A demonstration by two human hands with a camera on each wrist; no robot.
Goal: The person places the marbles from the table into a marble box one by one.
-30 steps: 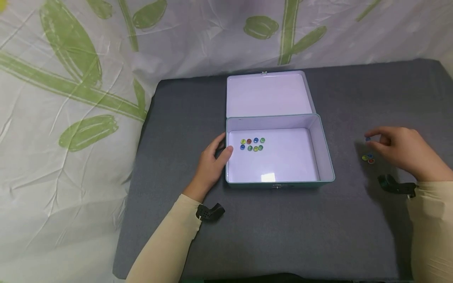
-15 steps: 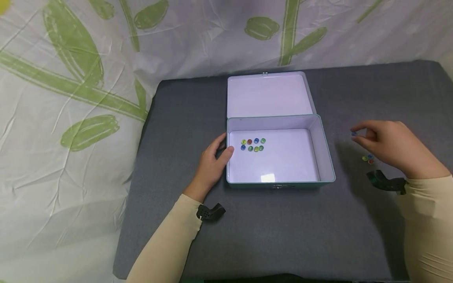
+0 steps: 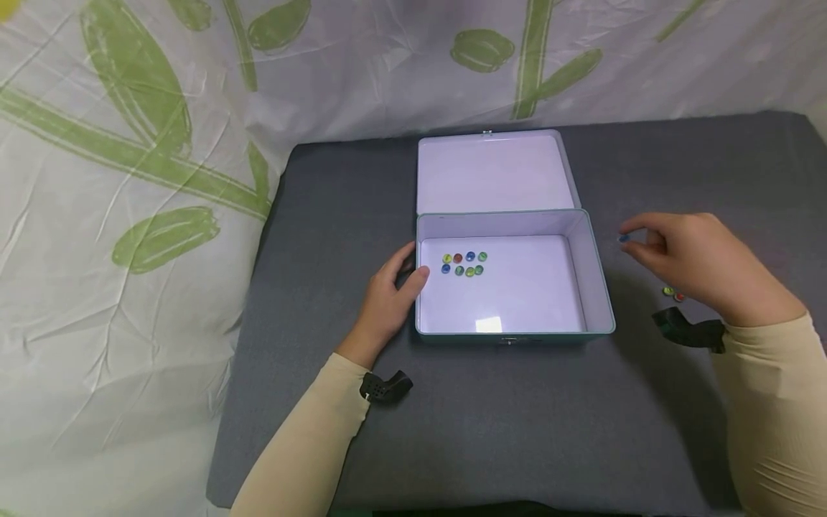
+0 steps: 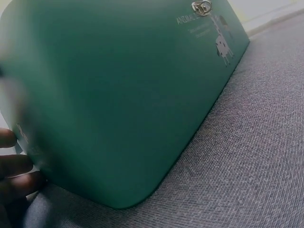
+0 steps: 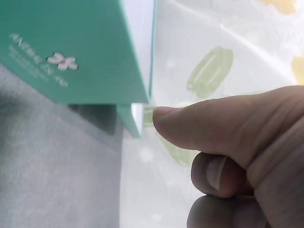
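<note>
A green tin box (image 3: pixel 517 335) with a white inside stands open on the table, its lid (image 3: pixel 494 172) folded back behind it. My left hand (image 3: pixel 381 309) holds the box's left wall, thumb over the rim and fingers along the outside. In the left wrist view those fingers (image 4: pixel 16 166) lie against the green side. To the right of the box, my right hand (image 3: pixel 691 262) is raised and pinches a blue glass marble (image 3: pixel 623 238) between thumb and forefinger. Several coloured marbles (image 3: pixel 470 256) lie in two rows on the box floor, towards the left.
A yellow-green marble (image 3: pixel 668 291) and a red marble (image 3: pixel 679 296) lie on the grey tabletop (image 3: pixel 517 424), below the right hand. A white cloth with green leaf prints (image 3: pixel 164 240) hangs behind and to the left of the table.
My right hand has moved left towards the box with the blue marble, away from the loose marbles; its wrist now hides part of that group. The left hand has stayed at the box.
</note>
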